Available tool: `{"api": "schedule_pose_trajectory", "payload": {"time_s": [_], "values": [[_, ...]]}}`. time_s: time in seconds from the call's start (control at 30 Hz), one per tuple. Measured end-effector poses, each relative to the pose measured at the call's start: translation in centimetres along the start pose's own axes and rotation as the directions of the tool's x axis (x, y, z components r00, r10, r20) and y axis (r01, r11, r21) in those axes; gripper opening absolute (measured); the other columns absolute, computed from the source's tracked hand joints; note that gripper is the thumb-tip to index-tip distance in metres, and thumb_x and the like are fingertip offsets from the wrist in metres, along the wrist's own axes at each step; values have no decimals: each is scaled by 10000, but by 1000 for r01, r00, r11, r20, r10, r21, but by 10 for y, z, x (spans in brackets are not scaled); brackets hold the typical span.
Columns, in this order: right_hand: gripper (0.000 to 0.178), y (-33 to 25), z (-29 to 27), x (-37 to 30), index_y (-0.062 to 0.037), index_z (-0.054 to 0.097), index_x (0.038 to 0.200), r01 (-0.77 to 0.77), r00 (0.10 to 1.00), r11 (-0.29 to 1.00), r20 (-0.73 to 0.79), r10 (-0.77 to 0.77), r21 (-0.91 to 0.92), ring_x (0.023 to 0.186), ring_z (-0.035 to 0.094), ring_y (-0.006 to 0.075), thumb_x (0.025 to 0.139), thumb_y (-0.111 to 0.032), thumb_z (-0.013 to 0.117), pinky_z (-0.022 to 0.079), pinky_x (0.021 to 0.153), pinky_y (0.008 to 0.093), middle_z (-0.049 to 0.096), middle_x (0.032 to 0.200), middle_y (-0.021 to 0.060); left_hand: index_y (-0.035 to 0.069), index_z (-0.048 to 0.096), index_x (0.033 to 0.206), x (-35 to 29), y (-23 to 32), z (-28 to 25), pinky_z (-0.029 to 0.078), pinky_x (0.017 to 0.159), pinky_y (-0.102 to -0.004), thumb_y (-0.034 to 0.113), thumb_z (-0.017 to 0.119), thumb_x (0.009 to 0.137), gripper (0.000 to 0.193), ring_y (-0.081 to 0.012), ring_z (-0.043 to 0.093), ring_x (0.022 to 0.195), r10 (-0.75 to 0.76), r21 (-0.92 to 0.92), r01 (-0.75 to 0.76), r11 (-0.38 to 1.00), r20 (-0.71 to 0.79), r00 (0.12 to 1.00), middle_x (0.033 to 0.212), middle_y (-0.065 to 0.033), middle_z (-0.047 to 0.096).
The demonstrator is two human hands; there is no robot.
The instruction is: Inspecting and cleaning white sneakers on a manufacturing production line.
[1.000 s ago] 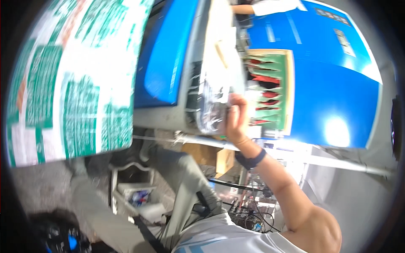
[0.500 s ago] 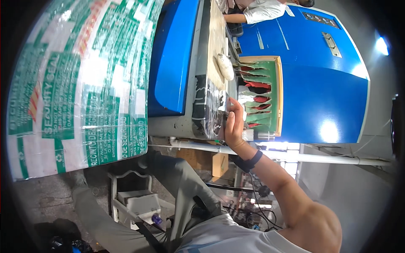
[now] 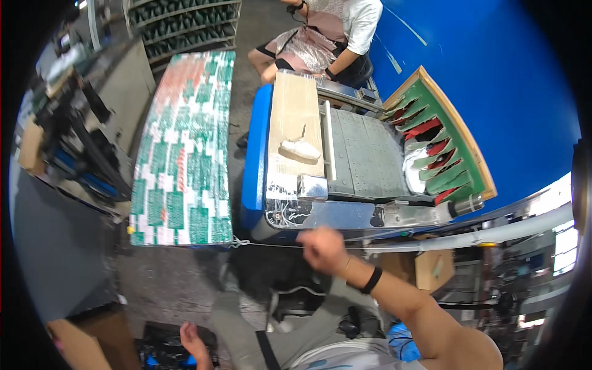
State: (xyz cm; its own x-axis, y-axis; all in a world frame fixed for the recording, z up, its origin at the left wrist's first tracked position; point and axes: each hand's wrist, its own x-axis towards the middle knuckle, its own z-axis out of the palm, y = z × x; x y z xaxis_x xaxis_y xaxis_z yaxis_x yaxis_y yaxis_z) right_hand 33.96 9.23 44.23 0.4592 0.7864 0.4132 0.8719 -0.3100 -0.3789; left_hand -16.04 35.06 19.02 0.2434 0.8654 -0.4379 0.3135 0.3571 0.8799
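My right hand hovers just off the near corner of the machine's metal table; motion blur hides how its fingers are bent, and no object shows in it. Low on the left is my left hand, empty, its fingers loosely stretched above a black plastic bag. A white shoe-shaped piece with a thin upright stem lies on the tan board along the table's left side. Both hands are apart from it.
A grey slatted conveyor leads to a slit green curtain with red behind it. Left of the machine stands a long surface covered with green-and-white tape. Another person sits at the far end. Cardboard boxes stand nearby.
The view has swung and levelled, showing the table from above. My right hand has drawn back from the table's corner. My left hand has come into view at lower left.
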Motion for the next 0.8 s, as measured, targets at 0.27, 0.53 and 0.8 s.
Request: {"api": "schedule_pose_trajectory", "payload": {"time_s": [0.27, 0.53, 0.8], "values": [[552, -50, 158, -311, -114, 660, 1531, -593, -62, 799, 995, 72, -95, 1432, 630, 397, 1113, -465, 574, 501, 1182, 473, 686, 1512, 248, -39, 672, 1383, -17, 341, 263, 433, 1237, -472, 44, 663, 1063, 332, -402, 615, 1408, 682, 262, -835, 484, 485, 548, 1449, -240, 674], [513, -68, 194, -414, -86, 705, 1473, -992, -3, 126, 988, -152, 16, 1365, 643, 293, 1111, -434, 601, 470, 1192, 437, 725, 1442, 175, -35, 413, 1685, 163, 355, 397, 206, 1348, -608, 222, 637, 1100, 677, -506, 281, 1660, 650, 637, -750, 176, 497, 575, 1768, -314, 352], [470, -47, 165, -294, -59, 763, 1381, -839, -80, -492, 946, -313, -234, 1246, 671, 207, 1071, -410, 724, 493, 1130, 398, 776, 1333, 81, -41, 325, 1718, 143, 367, 428, 105, 1347, -678, 260, 606, 1086, 754, -530, 177, 1684, 511, 682, -707, 189, 547, 664, 1807, -312, 245]]}}
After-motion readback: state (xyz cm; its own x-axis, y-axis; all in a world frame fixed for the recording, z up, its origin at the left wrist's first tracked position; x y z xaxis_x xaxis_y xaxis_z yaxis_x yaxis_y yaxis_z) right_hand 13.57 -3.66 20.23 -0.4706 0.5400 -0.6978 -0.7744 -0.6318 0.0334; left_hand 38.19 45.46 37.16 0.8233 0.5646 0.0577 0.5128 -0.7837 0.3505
